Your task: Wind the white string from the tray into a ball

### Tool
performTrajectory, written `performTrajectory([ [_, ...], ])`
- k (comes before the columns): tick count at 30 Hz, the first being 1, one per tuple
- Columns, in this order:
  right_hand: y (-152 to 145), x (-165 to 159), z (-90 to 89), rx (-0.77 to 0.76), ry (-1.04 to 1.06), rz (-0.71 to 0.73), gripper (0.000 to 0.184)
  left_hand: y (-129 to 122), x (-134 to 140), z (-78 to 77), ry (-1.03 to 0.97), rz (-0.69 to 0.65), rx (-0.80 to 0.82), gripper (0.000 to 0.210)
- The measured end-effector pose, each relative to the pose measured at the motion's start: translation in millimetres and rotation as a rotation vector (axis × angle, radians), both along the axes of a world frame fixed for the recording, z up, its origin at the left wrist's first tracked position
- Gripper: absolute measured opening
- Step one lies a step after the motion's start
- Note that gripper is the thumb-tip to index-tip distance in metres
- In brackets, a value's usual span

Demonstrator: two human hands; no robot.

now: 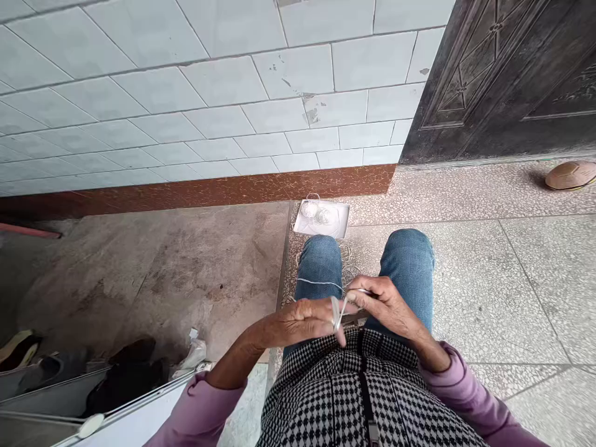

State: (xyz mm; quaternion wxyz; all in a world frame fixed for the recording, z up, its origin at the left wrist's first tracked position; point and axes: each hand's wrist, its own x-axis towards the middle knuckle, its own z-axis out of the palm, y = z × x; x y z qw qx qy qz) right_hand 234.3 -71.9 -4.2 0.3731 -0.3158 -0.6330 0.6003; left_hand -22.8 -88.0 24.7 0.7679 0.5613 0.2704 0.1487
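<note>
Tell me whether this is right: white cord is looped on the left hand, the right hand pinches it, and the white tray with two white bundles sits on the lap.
One thing is wrong: the head view shows the white tray with two white bundles on the floor, not the lap. White cord is indeed looped on the left hand and pinched by the right hand.

Had one left hand [310,320] near 6 o'clock, one right hand [384,304] past 4, so two. Two string balls [308,208] in one white tray [342,218], roughly 12 from left hand. Also saw two denim knees [321,259], one dark door [479,81] at 2, one tan shoe [570,175] just shy of 3, one red bar [28,230] at 9.
</note>
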Motion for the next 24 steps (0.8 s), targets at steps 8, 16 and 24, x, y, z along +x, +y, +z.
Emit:
performTrajectory([
  [8, -25.1, -46.0, -32.9, -0.210, 0.133, 0.031, 0.060, -2.0, 22.6, 2.5, -0.469, 0.351, -0.253, 0.036],
  [16, -32.4, -36.0, -1.3, 0.064, -0.034, 0.123, 0.046, 20.1, 7.7, 13.8, 0.352, 0.331, 0.489, 0.043],
  [24, 0.0, -9.8, 12.9, 0.064, -0.002, 0.007, 0.046, -9.9, -14.3, 7.9, 0.149, 0.019, 0.148, 0.040],
])
